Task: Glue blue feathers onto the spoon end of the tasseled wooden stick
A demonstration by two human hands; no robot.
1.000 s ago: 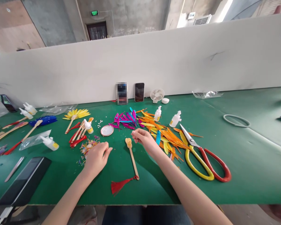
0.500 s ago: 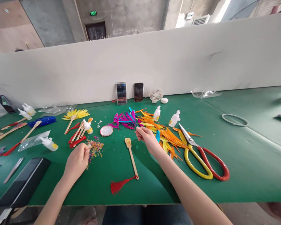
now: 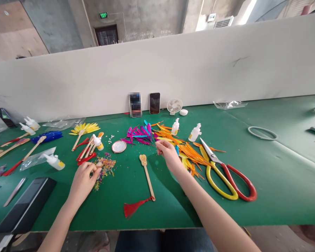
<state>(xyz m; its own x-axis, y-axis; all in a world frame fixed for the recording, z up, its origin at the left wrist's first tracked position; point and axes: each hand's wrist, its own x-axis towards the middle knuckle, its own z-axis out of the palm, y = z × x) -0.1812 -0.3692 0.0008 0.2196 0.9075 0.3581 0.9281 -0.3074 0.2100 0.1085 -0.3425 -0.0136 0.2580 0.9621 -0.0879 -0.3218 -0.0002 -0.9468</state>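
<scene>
My left hand (image 3: 83, 177) hovers at the edge of a heap of small multicoloured feather clippings (image 3: 108, 166), thumb and fingers loosened with a small gap between them. Close to the purple feathers (image 3: 139, 134), the fingertips of my right hand (image 3: 168, 153) are pinched together; whatever they may hold is too small to make out. Between my hands lies a wooden fan handle (image 3: 147, 176), its rounded head away from me and dotted with something shiny. A red tassel (image 3: 133, 208) is tied to its near end.
Orange feathers (image 3: 193, 153) and large scissors (image 3: 222, 175) lie right. Glue bottles (image 3: 195, 133) stand behind them. A small lid (image 3: 119, 147), a yellow feather fan (image 3: 85, 129) and more handles lie left. A dark box-shaped device (image 3: 26, 204) sits near left, and phones (image 3: 154, 103) lean on the partition.
My left hand's fingers have loosened from a tighter curl over the clippings. My right hand has shifted slightly right and remains pinched. The fan handle stays put.
</scene>
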